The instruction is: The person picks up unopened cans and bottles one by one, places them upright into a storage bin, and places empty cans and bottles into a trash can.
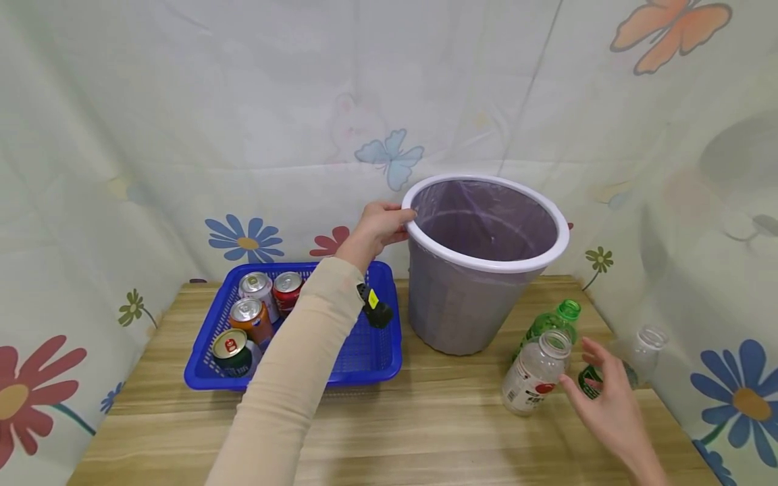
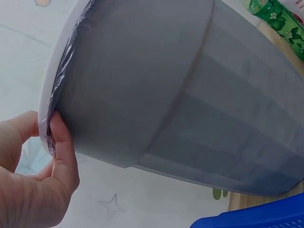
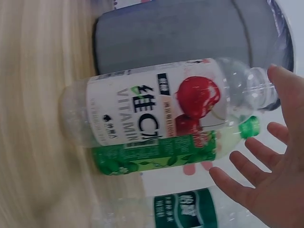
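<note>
My left hand (image 1: 384, 224) pinches the white rim of a grey trash can (image 1: 462, 310) lined with a thin plastic bag. In the left wrist view the thumb and fingers (image 2: 64, 156) lie on either side of that rim. My right hand (image 1: 610, 405) is beside a clear plastic bottle (image 1: 529, 378) with a white cherry label, fingers spread and the thumb close to its neck. Behind this bottle stands a green plastic bottle (image 1: 556, 320). Another clear bottle (image 1: 644, 354) with a dark green label is partly hidden by my right hand. All three bottles are uncapped and upright.
A blue plastic basket (image 1: 389, 337) sits left of the can, under my left forearm, with several drink cans (image 1: 252, 317) in its left part. The wooden table (image 1: 425, 432) meets a patterned curtain (image 1: 304, 101) at the back and sides.
</note>
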`<state>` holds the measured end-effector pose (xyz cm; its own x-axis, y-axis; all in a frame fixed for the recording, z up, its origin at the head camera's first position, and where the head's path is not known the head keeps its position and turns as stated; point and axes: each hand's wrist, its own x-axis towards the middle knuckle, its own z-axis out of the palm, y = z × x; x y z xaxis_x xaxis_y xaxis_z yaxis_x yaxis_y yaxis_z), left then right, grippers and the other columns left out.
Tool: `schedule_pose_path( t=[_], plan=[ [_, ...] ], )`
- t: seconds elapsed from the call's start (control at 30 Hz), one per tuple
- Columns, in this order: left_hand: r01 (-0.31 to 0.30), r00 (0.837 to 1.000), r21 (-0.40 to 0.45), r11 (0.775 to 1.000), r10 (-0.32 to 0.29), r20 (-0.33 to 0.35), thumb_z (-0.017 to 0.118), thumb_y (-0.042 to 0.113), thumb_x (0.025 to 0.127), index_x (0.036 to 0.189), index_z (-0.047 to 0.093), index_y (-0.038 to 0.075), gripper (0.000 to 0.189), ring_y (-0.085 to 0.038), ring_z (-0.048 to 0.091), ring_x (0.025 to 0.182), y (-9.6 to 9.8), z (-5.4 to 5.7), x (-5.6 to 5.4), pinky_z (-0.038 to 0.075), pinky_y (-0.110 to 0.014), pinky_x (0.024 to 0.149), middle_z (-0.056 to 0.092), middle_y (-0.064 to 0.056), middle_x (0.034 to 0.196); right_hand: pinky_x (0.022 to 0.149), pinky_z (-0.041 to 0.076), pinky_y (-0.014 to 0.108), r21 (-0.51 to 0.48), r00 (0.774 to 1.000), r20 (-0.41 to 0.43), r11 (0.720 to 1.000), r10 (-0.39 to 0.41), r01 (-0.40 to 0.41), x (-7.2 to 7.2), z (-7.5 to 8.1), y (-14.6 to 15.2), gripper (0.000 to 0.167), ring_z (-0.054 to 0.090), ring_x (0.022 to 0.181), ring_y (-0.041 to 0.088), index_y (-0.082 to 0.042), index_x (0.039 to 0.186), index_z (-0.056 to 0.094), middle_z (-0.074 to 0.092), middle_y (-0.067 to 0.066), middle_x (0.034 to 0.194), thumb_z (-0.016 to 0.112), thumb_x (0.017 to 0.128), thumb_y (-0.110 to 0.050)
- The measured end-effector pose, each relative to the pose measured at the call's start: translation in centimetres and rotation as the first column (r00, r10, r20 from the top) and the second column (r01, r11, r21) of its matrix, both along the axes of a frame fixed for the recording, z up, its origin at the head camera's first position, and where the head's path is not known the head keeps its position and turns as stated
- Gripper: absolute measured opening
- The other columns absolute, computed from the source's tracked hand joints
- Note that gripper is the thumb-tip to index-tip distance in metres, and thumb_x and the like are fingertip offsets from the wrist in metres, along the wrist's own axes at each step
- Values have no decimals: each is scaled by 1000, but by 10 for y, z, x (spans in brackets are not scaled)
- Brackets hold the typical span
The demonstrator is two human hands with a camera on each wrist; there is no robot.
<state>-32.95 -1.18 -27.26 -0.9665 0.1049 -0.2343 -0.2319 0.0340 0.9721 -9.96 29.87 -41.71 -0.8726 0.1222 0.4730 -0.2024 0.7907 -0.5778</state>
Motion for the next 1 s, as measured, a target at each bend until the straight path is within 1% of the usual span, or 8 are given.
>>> schedule_pose_path(
  t=[0.13,0.23,0.37,0.53,0.63,0.73,0.87,1.0],
  plan=[
    [2,1000,-1,1000,-2,-3,65,13,84,127,49,1,47,-18,61,79,-1,-1,-1,55,-29,77,58,-14,108,71,34,-4,-34,1000,5,999,26,-26,-2,-8,0,79,44,103,30,2,139,29,41,26,124,73,74,-1],
    [2,1000,-2,1000,-2,-4,65,13,84,126,49,1,46,-18,61,80,-2,-1,-1,55,-29,77,58,-13,108,72,34,-4,-82,1000,5,996,18,-18,-2,-14,0,82,42,111,15,-1,142,25,38,25,126,72,74,0],
    [4,1000,2,1000,-4,-3,65,14,84,126,50,1,46,-19,62,81,-3,-2,-2,55,-28,76,58,-13,107,76,33,-4,-152,1000,9,988,-5,6,-3,-22,-1,84,29,111,-13,-5,144,22,32,22,134,71,75,1],
    [4,1000,-7,1000,-4,-4,66,15,84,124,51,2,45,-19,63,81,-3,-2,-1,55,-28,75,59,-12,106,78,32,-4,-176,1000,13,984,-7,9,-5,-32,-1,85,32,113,-7,-4,143,22,32,23,136,71,74,3],
    [10,1000,-13,1000,-10,-6,66,15,84,124,51,3,44,-19,63,83,-4,-1,0,55,-28,76,59,-12,106,77,32,-3,-191,1000,11,982,-3,5,-5,-37,-3,85,33,111,-7,-2,143,23,33,21,135,71,73,5],
    [16,1000,-13,1000,-16,-9,65,15,85,125,51,3,44,-19,63,83,-4,-1,0,55,-28,76,59,-12,107,76,33,-2,-204,1000,16,979,6,-3,-6,-42,-5,84,32,108,-11,-1,142,23,36,14,131,71,73,6],
    [15,1000,-7,1000,-15,-6,65,15,85,125,51,2,44,-20,63,83,-4,-1,0,55,-28,76,59,-12,106,75,34,-1,-213,1000,15,977,14,-10,-7,-47,-9,84,32,106,-13,-1,142,24,34,-2,125,72,73,6],
    [13,1000,3,1000,-13,1,66,14,85,125,51,2,45,-20,63,82,-3,0,1,55,-28,76,59,-13,106,75,35,0,-221,1000,25,975,7,-2,-8,-52,-11,81,32,105,-14,2,139,26,34,-1,124,72,73,6]
  ],
)
